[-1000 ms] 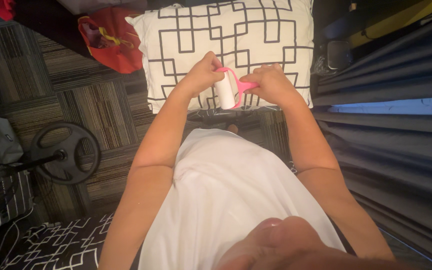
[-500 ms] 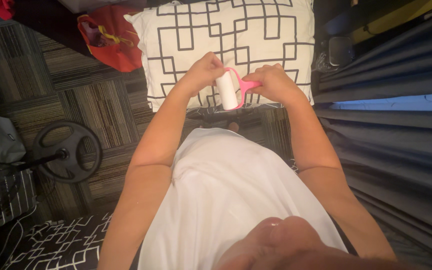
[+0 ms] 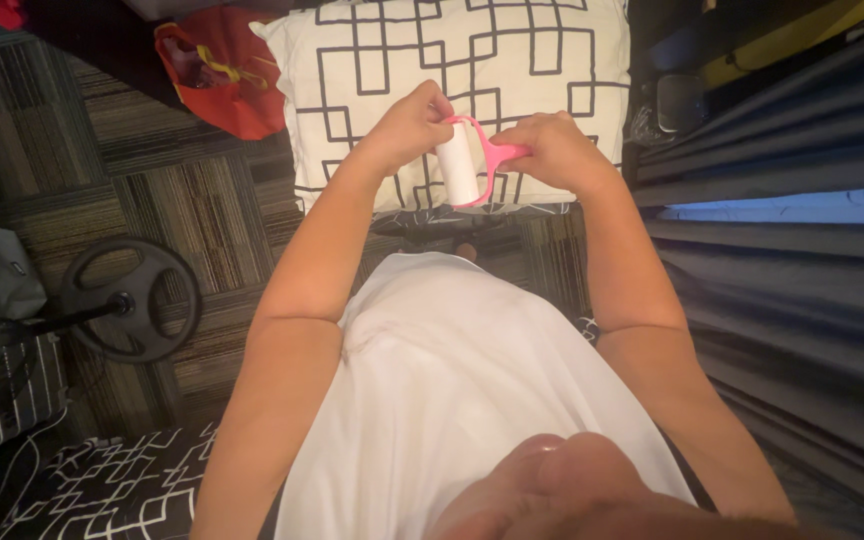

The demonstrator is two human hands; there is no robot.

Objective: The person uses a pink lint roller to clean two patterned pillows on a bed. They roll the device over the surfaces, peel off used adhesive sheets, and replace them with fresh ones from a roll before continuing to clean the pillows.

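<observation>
My right hand (image 3: 552,150) clamped on pink lint roller (image 3: 467,160) handle; left hand (image 3: 407,125) fingers pinched on its white roll. Patterned pillow (image 3: 512,50) beyond, far side.

Pink plastic lint roller (image 3: 470,160) (glossy) — cloth pillow (image 3: 472,60)

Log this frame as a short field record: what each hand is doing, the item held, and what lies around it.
left hand: left hand grips the top of the white roll, fingers curled on it
right hand: right hand closed on the pink handle
held item: lint roller with white cylindrical roll and pink plastic frame, upright between the hands
behind it: cream pillow with dark square-line pattern
floor: striped carpet tiles
nearby: red bag; black round stand base; dark curtain
</observation>
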